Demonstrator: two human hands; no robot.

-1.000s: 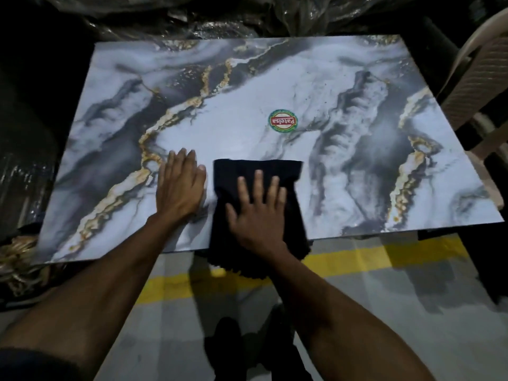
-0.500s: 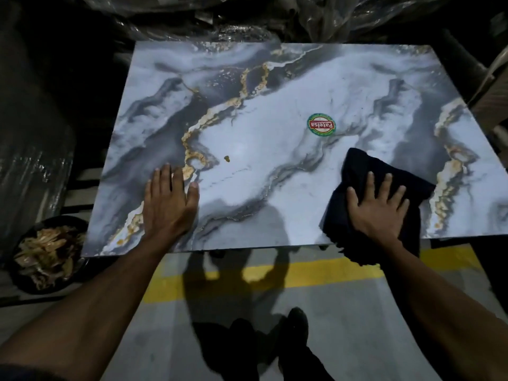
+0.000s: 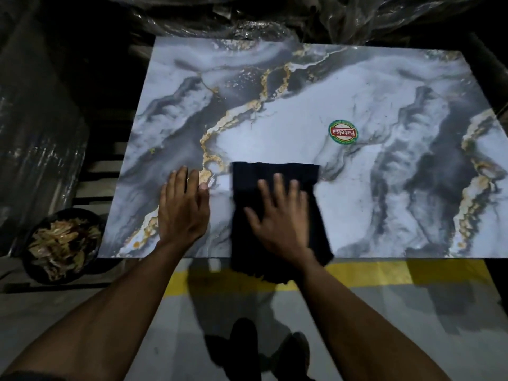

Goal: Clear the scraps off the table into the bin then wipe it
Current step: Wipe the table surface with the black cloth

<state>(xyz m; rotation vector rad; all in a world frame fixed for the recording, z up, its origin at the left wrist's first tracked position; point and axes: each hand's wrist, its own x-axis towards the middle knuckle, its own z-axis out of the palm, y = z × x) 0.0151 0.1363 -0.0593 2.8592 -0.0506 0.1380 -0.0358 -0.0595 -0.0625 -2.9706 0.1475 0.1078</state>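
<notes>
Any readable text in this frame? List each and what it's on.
"Patelsa": on the round green-rimmed sticker stuck to the marble-pattern table, upside down from the camera's side.
Small print round the sticker's green rim: too small to read.
No other text visible.

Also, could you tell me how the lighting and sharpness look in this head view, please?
Head view: dim overall, surroundings nearly black; the marbled table is the brightest area; the right hand on the black cloth is motion-blurred, the left hand sharper; the person's shadow falls on the floor; wide-angle bending shows at the table edges.
</notes>
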